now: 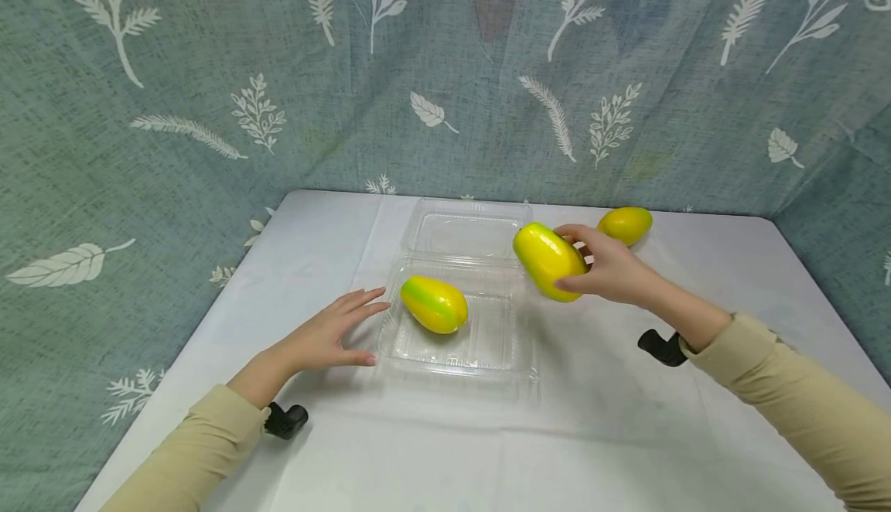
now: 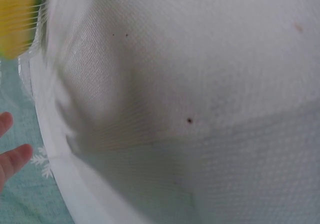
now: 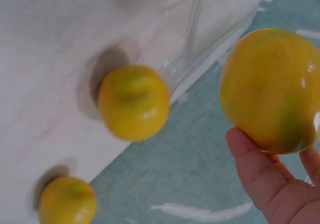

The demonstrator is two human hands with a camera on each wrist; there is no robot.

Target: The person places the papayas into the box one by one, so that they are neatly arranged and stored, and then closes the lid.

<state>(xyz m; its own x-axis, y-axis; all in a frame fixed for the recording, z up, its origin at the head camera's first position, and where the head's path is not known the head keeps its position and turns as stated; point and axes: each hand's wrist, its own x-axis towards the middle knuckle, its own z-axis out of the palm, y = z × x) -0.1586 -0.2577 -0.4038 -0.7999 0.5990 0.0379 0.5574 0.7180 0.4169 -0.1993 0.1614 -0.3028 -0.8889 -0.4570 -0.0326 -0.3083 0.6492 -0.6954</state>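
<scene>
A glossy yellow-green papaya (image 1: 546, 259) is gripped in my right hand (image 1: 616, 268), above the table by the right side of a clear plastic clamshell box. The right wrist view shows the held papaya (image 3: 275, 91) end-on, with the thumb against it. A second papaya (image 1: 435, 305) lies tilted in the box's near half (image 1: 490, 346); its far half (image 1: 459, 233) lies flipped back. My left hand (image 1: 327, 334) is beside the box's left edge, fingers spread and holding nothing. Only its fingertips (image 2: 17, 156) show in the left wrist view.
Behind my right hand, another yellow fruit (image 1: 629, 224) sits near the table's back edge. Two yellow fruits (image 3: 134, 103) on the table appear in the right wrist view. A leaf-patterned green curtain (image 1: 431, 71) hangs behind the white-covered table (image 1: 418, 458).
</scene>
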